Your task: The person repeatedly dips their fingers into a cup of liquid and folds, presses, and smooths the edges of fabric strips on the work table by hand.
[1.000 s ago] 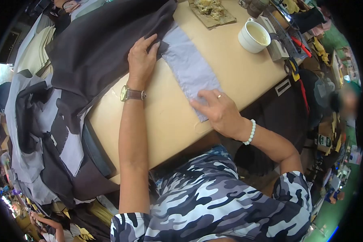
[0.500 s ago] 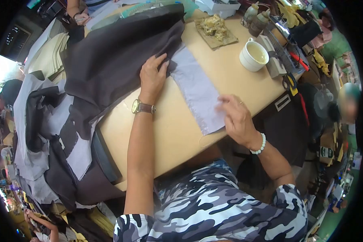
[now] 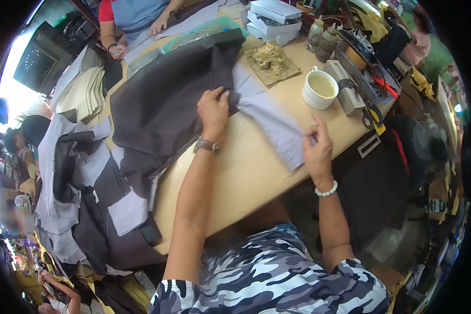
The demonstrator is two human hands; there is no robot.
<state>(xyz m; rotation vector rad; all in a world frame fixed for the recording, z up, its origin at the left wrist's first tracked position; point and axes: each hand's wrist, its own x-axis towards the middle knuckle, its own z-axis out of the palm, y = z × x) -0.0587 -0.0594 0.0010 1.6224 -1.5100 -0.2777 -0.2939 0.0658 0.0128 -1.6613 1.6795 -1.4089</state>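
Dark fabric point(image 3: 162, 104) lies across the left part of the table. My left hand point(image 3: 213, 112) is closed on the right edge of this fabric, its fingers curled beside where a light lavender strip point(image 3: 269, 118) joins or meets it. That strip runs down toward the table's front edge. My right hand point(image 3: 317, 146) pinches the strip's right edge near its lower end, with the index finger raised. The strip looks narrower and slightly blurred there.
A white cup point(image 3: 320, 90) stands behind my right hand, near a board with a yellowish mass point(image 3: 272, 62). Scissors point(image 3: 372, 116) lie at the table's right edge. Fabric is piled at left point(image 3: 63, 172). Across the table sits a person point(image 3: 141, 15).
The camera view has shifted. My right hand has gone from hovering over the strip to pinching its right edge, and the strip's lower part is drawn narrower. My left hand stays on the dark fabric.
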